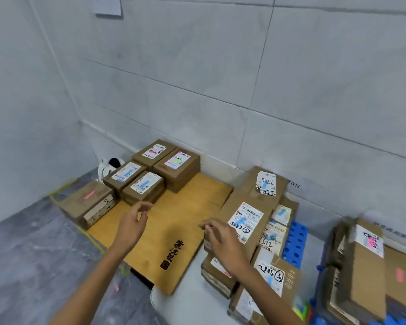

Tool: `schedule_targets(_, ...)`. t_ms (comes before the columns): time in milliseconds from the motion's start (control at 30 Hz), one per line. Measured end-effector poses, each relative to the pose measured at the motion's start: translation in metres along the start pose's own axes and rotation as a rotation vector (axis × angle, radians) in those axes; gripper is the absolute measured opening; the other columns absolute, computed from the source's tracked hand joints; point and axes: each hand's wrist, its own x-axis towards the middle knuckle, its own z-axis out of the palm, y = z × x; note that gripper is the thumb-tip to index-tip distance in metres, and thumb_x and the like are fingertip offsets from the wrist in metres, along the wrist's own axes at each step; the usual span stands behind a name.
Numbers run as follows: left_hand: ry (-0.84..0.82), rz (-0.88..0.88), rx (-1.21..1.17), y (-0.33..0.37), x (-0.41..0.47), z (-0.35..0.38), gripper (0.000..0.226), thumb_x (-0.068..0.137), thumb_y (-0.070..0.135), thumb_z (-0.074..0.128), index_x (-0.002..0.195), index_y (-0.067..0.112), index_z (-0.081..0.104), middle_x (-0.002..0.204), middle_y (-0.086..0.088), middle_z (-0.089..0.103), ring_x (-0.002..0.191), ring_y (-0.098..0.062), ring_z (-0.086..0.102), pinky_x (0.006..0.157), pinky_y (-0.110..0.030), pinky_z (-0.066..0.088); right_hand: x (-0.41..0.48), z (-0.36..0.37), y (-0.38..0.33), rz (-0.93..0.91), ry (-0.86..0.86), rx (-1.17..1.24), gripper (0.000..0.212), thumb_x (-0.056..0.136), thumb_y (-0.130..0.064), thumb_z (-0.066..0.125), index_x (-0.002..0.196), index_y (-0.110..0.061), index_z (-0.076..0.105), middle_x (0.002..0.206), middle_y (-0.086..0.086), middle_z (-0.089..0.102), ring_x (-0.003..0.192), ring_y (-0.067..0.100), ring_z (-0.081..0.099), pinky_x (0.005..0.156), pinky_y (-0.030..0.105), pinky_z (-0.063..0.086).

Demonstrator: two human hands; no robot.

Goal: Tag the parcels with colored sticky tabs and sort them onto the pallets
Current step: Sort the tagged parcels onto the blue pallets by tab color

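Note:
A wooden board pallet [188, 207] lies on the floor against the wall. Several small cardboard parcels [148, 170] with labels and blue, pink or yellow tabs are stacked at its far left corner. A parcel with a pink tab [87, 204] sits at its left edge. To the right, a pile of labelled parcels [249, 221] rests on a blue pallet [294, 242]. My left hand [133, 222] hovers over the board with loosely curled fingers, holding nothing. My right hand [220, 240] hangs beside the parcel marked 5082, fingers relaxed, empty.
More cardboard parcels [361, 266], one with a pink tab, stand at the far right. A white shoe [107, 168] lies in the corner behind the stacked parcels. Yellow tape [63, 187] marks the grey floor. Tiled walls close the back and left.

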Motion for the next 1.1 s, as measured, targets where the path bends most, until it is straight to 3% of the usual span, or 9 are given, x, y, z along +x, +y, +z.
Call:
schedule_targets(233,0.007,-0.026,0.07,-0.06,0.054,-0.041,0.025,0.091,0.001,0.048,0.106,0.015,0.063,0.106,0.002,0.064,0.101,-0.014,0.057,0.083,-0.03,0.044,0.064,0.062,-0.005,0.108,-0.085,0.1,0.022,0.095,-0.009,0.048,0.096,-0.024,0.063,0.094,-0.009,0.066,0.091,0.003,0.061,0.08,0.02,0.049)
schedule_targets(333,-0.013,-0.04,0.115,-0.091,0.1,-0.052,0.027,0.09,-0.002,0.049,0.112,0.006,0.063,0.112,-0.008,0.064,0.105,-0.021,0.058,0.088,-0.033,0.046,0.114,0.1,-0.007,0.221,-0.08,0.146,0.019,0.096,-0.011,0.048,0.1,-0.019,0.065,0.094,-0.009,0.065,0.091,0.001,0.06,0.075,0.011,0.045)
schedule_targets(433,-0.135,-0.015,0.2,-0.122,0.149,-0.049,0.03,0.091,0.001,0.05,0.12,0.004,0.058,0.116,-0.011,0.062,0.105,-0.022,0.057,0.084,-0.024,0.04,0.167,0.152,-0.002,0.37,-0.084,0.196,0.021,0.095,-0.008,0.047,0.108,-0.008,0.063,0.093,-0.002,0.061,0.086,0.007,0.056,0.069,0.01,0.04)
schedule_targets(533,-0.336,-0.071,0.228,-0.158,0.199,-0.041,0.033,0.093,0.007,0.048,0.126,0.008,0.053,0.124,-0.008,0.057,0.111,-0.02,0.054,0.091,-0.026,0.041,0.221,0.205,0.008,0.561,-0.107,0.199,0.026,0.095,-0.009,0.044,0.119,-0.008,0.055,0.106,0.006,0.058,0.091,0.011,0.051,0.062,0.006,0.038)
schedule_targets(667,-0.493,-0.099,0.327,-0.195,0.236,-0.027,0.038,0.092,0.013,0.048,0.13,0.014,0.049,0.138,-0.009,0.042,0.129,-0.024,0.039,0.109,-0.034,0.032,0.264,0.249,0.025,0.771,-0.141,0.202,0.047,0.096,-0.013,0.043,0.141,-0.017,0.032,0.143,0.009,0.041,0.128,0.02,0.042,0.093,0.023,0.038)
schedule_targets(767,-0.473,-0.115,0.423,-0.202,0.241,-0.017,0.046,0.093,0.018,0.049,0.138,0.018,0.039,0.149,-0.007,0.026,0.141,-0.025,0.018,0.116,-0.039,0.024,0.277,0.266,0.03,0.829,-0.157,0.287,0.062,0.096,-0.01,0.043,0.149,-0.02,0.013,0.15,0.006,0.031,0.134,0.019,0.034,0.101,0.027,0.035)
schedule_targets(900,-0.406,-0.121,0.425,-0.205,0.247,-0.008,0.042,0.089,0.022,0.056,0.128,0.023,0.043,0.134,-0.002,0.042,0.13,-0.019,0.027,0.109,-0.032,0.029,0.284,0.281,0.04,0.848,-0.099,0.43,0.066,0.096,-0.012,0.046,0.149,-0.03,0.012,0.143,-0.001,0.042,0.116,0.012,0.046,0.079,0.021,0.046)
schedule_targets(1033,-0.424,-0.278,0.117,-0.197,0.24,-0.005,0.041,0.084,0.018,0.066,0.12,0.017,0.047,0.12,-0.002,0.046,0.112,-0.016,0.046,0.098,-0.027,0.038,0.277,0.273,0.042,0.858,0.015,0.465,0.059,0.094,-0.016,0.053,0.145,-0.027,0.026,0.14,0.002,0.047,0.122,0.016,0.048,0.095,0.031,0.048)
schedule_targets(1100,-0.433,-0.29,0.021,-0.188,0.235,-0.005,0.033,0.084,0.011,0.065,0.111,0.019,0.048,0.11,0.001,0.051,0.105,-0.016,0.052,0.092,-0.026,0.043,0.272,0.261,0.036,0.867,0.028,0.453,0.054,0.094,-0.009,0.049,0.144,-0.019,0.03,0.137,0.003,0.047,0.118,0.016,0.048,0.088,0.025,0.047)
